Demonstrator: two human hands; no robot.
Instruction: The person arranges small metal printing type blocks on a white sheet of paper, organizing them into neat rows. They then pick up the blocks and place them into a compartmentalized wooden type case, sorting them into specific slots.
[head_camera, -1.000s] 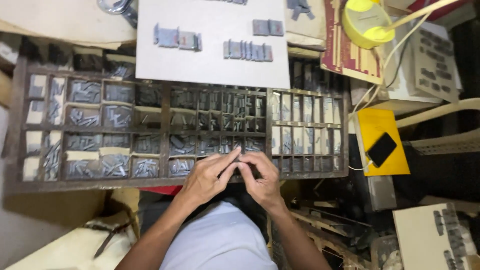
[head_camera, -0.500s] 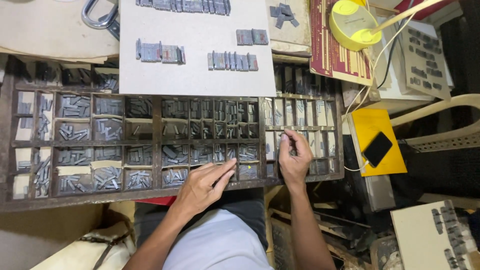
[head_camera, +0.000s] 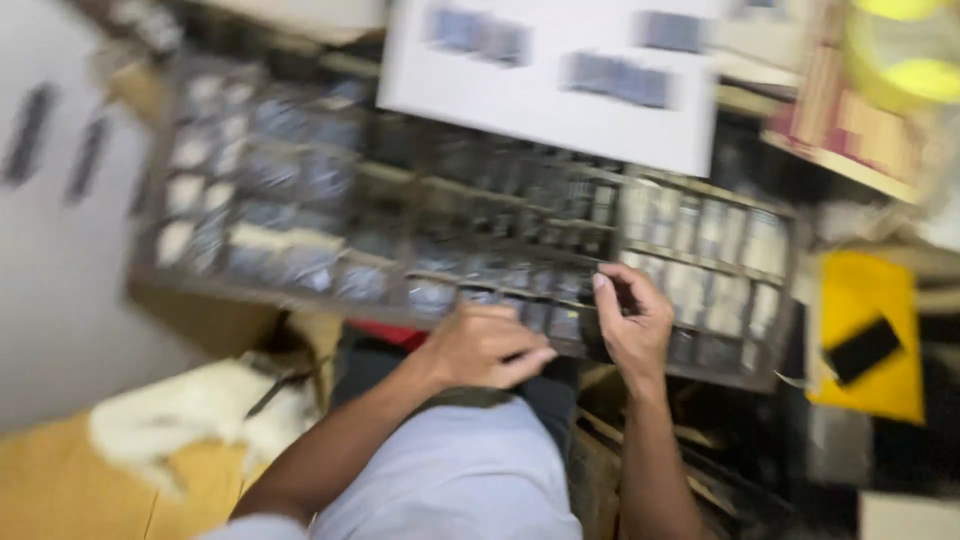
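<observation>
Cluttered workshop, blurred: pale wall (head_camera: 50, 280) at left, brown cardboard (head_camera: 90, 480) at lower left, yellow board (head_camera: 865, 300) at right, white sheet (head_camera: 550, 110) above.

Bare forearms, light grey-blue shirt, no rings visible; frame blurred.

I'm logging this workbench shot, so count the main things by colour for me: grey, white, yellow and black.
Grey: 1, the compartment tray that both hands reach into
White: 1, the board leaning behind it
Yellow: 1, the flat pad at right
Black: 1, the small block lying on that pad
Total: 4
</observation>
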